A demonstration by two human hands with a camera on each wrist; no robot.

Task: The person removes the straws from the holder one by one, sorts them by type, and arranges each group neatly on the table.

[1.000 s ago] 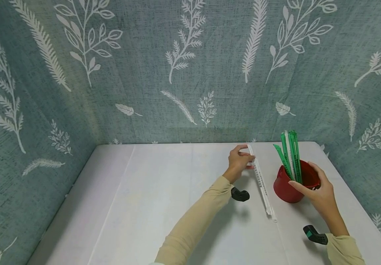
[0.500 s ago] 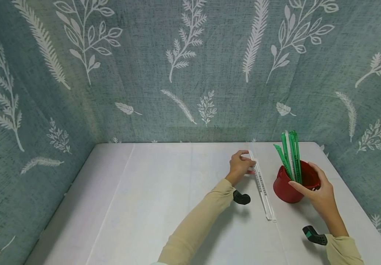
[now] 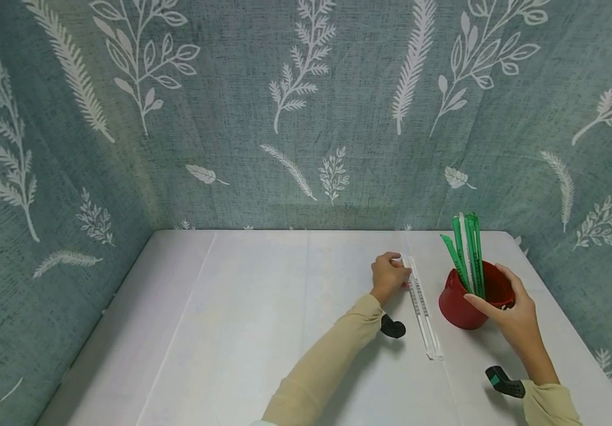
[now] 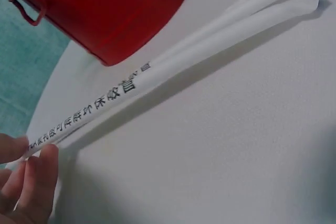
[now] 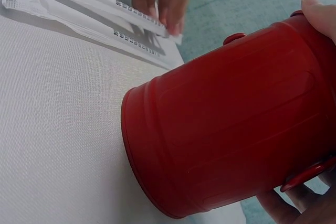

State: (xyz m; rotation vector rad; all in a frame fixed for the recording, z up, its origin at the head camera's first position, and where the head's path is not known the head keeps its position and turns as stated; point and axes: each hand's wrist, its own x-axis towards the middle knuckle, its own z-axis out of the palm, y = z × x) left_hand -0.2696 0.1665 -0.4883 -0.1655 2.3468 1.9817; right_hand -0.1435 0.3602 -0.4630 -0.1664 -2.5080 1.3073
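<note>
Between thumb and fingers, my left hand (image 3: 389, 277) pinches the far end of a white paper-wrapped straw (image 4: 178, 68) with dark printed characters. A second wrapped straw (image 5: 79, 27) lies alongside it on the white table, slightly to its right in the head view. My right hand (image 3: 518, 310) grips the rim of a red metal bucket (image 3: 461, 309), thumb on the near side and fingers around the right. Several green-wrapped straws (image 3: 478, 254) and a white one (image 3: 466, 251) stand in the bucket, leaning toward its left side.
The white table (image 3: 231, 325) reaches back to a blue-green leaf-patterned curtain (image 3: 231, 118). A black camera mount (image 3: 392, 326) hangs at my left wrist and another mount (image 3: 504, 381) at my right. A small red handle (image 4: 31, 6) hangs on the bucket's side.
My left hand has come down and a little toward me, lowering the far end of its straw beside the other one. My right hand and the bucket have stayed in place.
</note>
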